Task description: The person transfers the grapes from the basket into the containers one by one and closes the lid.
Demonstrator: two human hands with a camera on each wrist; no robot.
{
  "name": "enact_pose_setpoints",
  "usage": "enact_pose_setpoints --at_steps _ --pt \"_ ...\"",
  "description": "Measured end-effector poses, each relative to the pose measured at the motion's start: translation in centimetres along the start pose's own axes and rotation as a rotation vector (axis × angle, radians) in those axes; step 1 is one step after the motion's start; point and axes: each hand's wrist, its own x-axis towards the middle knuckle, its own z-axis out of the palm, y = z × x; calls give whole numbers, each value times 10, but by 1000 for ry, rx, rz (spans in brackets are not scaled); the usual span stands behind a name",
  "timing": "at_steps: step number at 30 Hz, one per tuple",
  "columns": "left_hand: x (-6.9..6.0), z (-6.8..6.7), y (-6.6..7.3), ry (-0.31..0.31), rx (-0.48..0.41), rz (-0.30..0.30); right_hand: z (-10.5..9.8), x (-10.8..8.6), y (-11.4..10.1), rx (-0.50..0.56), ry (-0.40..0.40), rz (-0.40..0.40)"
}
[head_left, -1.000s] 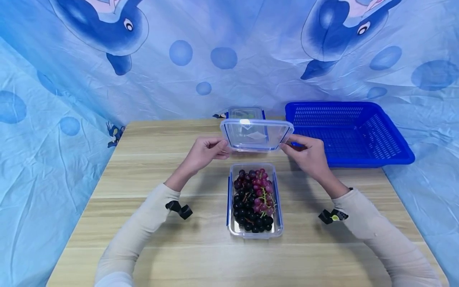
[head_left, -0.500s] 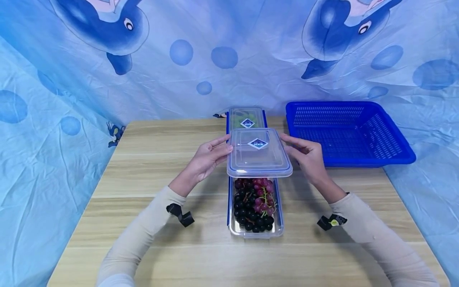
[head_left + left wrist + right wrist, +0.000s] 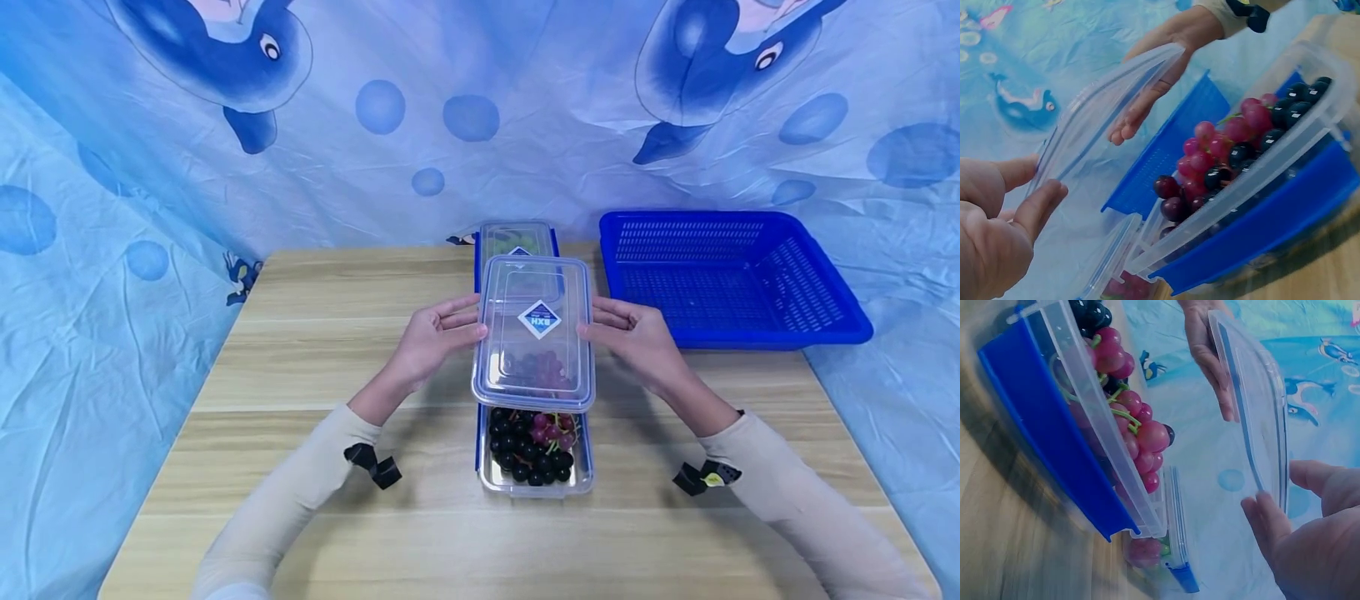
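Observation:
A clear plastic lid (image 3: 534, 354) with a blue seal and a diamond-shaped label hangs tilted over the food container (image 3: 536, 490). My left hand (image 3: 431, 346) pinches the lid's left edge between thumb and fingers. At the opposite edge, my right hand (image 3: 641, 342) pinches it likewise. Black grapes (image 3: 525, 450) and red grapes (image 3: 551, 429) on green stems fill the container; the lid covers their far part in the head view. Blue latches (image 3: 1272, 231) hang along the container's long sides. Both wrist views show a gap between lid and container rim.
Behind the lid stands a second lidded container (image 3: 517, 236), with green fruit visible through its top. A blue perforated basket (image 3: 735, 337) is at the table's back right. The wooden table (image 3: 315, 333) ends at a blue dolphin-print cloth (image 3: 525, 158).
The lid was upright behind the grape container; it has tipped down label-side up, turned lengthwise and come toward me over the grapes. Both hands moved with it, the container staying put.

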Motion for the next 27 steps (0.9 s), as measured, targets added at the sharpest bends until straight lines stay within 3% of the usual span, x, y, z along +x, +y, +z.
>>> enact_pose_setpoints --at_steps 3,10,17,27 --pt "-10 4 -2 -1 58 29 0 -5 1 -41 -24 -8" --pt "-33 11 -3 -3 192 30 -2 -20 1 -167 -58 -56" --pt "-44 9 -11 -40 308 64 1 -36 2 -251 -70 -37" --pt "-54 10 -32 -20 347 20 10 -45 30 -196 -95 -2"
